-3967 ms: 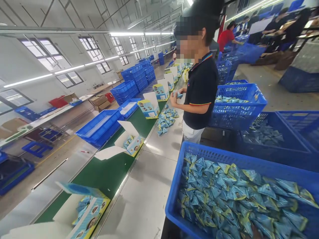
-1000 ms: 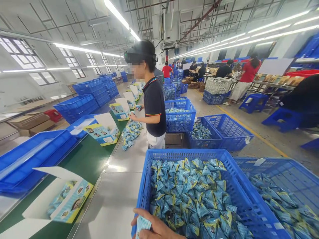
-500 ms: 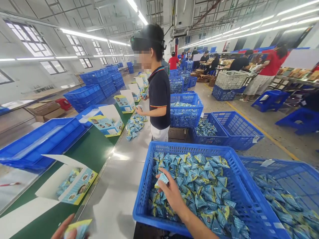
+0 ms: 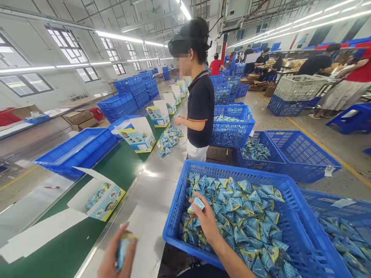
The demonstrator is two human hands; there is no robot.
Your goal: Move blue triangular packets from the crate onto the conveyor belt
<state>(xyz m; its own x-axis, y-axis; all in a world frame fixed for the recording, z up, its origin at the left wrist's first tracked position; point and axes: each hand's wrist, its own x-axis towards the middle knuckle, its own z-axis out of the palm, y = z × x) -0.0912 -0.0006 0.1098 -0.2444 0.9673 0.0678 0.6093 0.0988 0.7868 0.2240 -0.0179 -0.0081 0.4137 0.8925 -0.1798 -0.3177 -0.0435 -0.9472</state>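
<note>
My right hand [image 4: 207,220] is inside the blue crate [image 4: 292,222] in front of me, fingers pinched on one small triangular blue and yellow packet [image 4: 196,204] just above the heap of packets [image 4: 246,220]. My left hand [image 4: 117,255] is low over the steel table edge, closed around another packet [image 4: 123,247]. An open printed carton [image 4: 106,199] with packets inside lies on the green conveyor belt [image 4: 113,170] to my left.
A co-worker in a dark polo [image 4: 199,104] stands ahead at the same table beside a loose pile of packets [image 4: 169,139]. More open cartons [image 4: 139,137] ride the belt. Blue crates [image 4: 233,125] stand behind and to the right; flat blue trays [image 4: 81,148] sit left.
My right hand came up from the crate's near rim and reached into the heap, holding a packet. My left hand rose into view with a packet. The carton on the belt drifted closer.
</note>
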